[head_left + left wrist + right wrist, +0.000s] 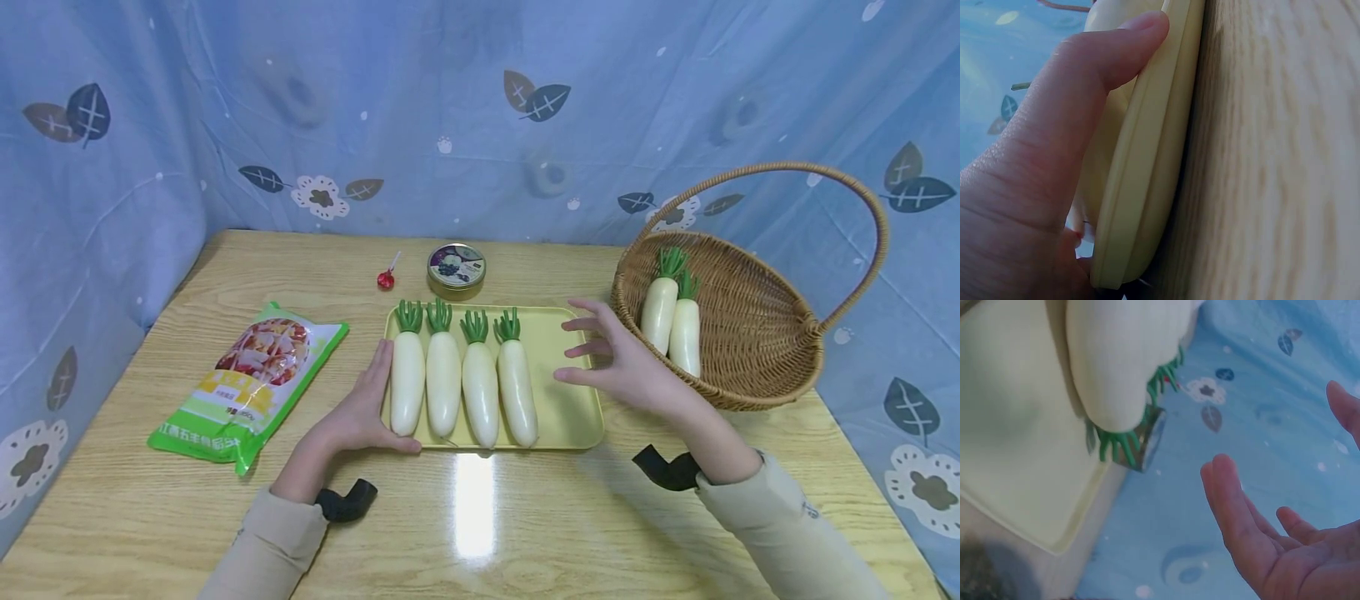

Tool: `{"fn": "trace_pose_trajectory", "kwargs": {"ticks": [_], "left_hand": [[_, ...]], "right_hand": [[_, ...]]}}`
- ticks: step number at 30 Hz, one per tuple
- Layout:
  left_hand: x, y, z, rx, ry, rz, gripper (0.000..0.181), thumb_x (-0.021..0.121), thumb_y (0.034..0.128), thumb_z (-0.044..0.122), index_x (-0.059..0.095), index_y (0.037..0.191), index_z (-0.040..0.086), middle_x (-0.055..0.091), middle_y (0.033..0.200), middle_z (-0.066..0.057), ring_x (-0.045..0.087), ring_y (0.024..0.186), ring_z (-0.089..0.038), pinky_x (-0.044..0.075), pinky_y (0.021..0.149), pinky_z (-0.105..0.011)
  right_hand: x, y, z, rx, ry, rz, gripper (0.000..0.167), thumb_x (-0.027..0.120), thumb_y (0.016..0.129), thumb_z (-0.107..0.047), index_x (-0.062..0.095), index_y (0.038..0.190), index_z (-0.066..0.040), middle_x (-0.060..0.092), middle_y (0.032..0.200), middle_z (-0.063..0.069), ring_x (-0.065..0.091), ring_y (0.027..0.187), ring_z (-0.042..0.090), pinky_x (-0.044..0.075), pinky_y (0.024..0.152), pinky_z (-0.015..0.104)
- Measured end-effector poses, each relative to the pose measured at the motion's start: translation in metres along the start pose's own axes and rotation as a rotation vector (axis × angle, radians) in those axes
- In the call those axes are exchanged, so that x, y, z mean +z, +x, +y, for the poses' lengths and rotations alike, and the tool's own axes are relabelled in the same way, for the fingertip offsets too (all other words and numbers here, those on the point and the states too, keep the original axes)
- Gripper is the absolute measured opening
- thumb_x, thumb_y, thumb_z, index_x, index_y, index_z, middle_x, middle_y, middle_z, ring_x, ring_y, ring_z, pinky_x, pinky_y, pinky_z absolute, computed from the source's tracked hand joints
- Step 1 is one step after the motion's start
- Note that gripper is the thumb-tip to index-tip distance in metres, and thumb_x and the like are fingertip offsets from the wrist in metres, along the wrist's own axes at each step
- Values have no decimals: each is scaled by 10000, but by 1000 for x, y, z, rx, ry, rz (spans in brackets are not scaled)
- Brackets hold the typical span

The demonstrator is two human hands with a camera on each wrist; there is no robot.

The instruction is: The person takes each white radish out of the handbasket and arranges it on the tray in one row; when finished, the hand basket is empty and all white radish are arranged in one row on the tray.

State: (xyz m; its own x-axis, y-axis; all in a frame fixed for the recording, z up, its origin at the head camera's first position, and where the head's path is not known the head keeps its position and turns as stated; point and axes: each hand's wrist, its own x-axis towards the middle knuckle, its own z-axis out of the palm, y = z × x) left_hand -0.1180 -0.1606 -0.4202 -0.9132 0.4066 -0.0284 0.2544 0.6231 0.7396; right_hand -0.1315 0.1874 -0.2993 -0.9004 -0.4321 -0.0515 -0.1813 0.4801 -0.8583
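Observation:
Several white radishes (480, 396) with green tops lie side by side on a yellow tray (566, 383). My left hand (360, 417) is against the tray's left end, its fingers extended along the side by the leftmost radish. Its thumb (1104, 56) rests on the tray's near rim in the left wrist view. Above the right end of the tray hovers my right hand (615, 354), fingers spread and holding nothing. The right wrist view shows those fingers apart from the nearest radish (1122, 369). Two more radishes (671, 321) lean inside a wicker basket (750, 321).
The basket's tall handle (873, 200) arches up at the right. A green food bag (251, 383) lies left of the tray. Behind the tray are a round tin (456, 268) and a red lollipop (386, 279). A blue patterned curtain (450, 167) borders the wooden table.

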Motion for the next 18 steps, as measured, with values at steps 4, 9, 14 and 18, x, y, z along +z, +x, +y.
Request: {"fn": "trace_pose_trajectory", "kwargs": {"ticks": [4, 9, 14, 18], "left_hand": [[0, 0, 0, -6, 1, -3, 1456, 865, 484, 476, -137, 1434, 16, -153, 1497, -183, -73, 1366, -338, 28, 1066, -562], [-1, -1, 0, -13, 2, -7, 1461, 862, 480, 486, -143, 1436, 28, -157, 1499, -169, -77, 1369, -318, 28, 1072, -551], [-1, -1, 1, -14, -5, -8, 1460, 862, 480, 485, -145, 1437, 35, -160, 1500, -162, -81, 1369, -312, 30, 1073, -548], [-1, -1, 2, -11, -14, -6, 1456, 866, 484, 471, -145, 1437, 32, -155, 1499, -173, -78, 1368, -324, 28, 1070, -553]], "right_hand": [[-10, -4, -3, -28, -6, 44, 807, 711, 802, -151, 202, 1429, -169, 416, 1325, 131, 529, 1084, 323, 476, 856, 430], [-21, -10, -7, -51, -29, 97, 795, 680, 828, -134, 175, 1442, -161, 421, 1321, 131, 539, 1075, 304, 495, 812, 339], [-30, -15, -6, -50, -3, 144, 750, 643, 857, -130, 173, 1440, -167, 419, 1321, 123, 538, 1075, 224, 480, 833, 303], [-35, -18, -2, -61, 8, 185, 706, 625, 871, -131, 199, 1432, -178, 411, 1318, 146, 540, 1076, 215, 492, 805, 231]]}}
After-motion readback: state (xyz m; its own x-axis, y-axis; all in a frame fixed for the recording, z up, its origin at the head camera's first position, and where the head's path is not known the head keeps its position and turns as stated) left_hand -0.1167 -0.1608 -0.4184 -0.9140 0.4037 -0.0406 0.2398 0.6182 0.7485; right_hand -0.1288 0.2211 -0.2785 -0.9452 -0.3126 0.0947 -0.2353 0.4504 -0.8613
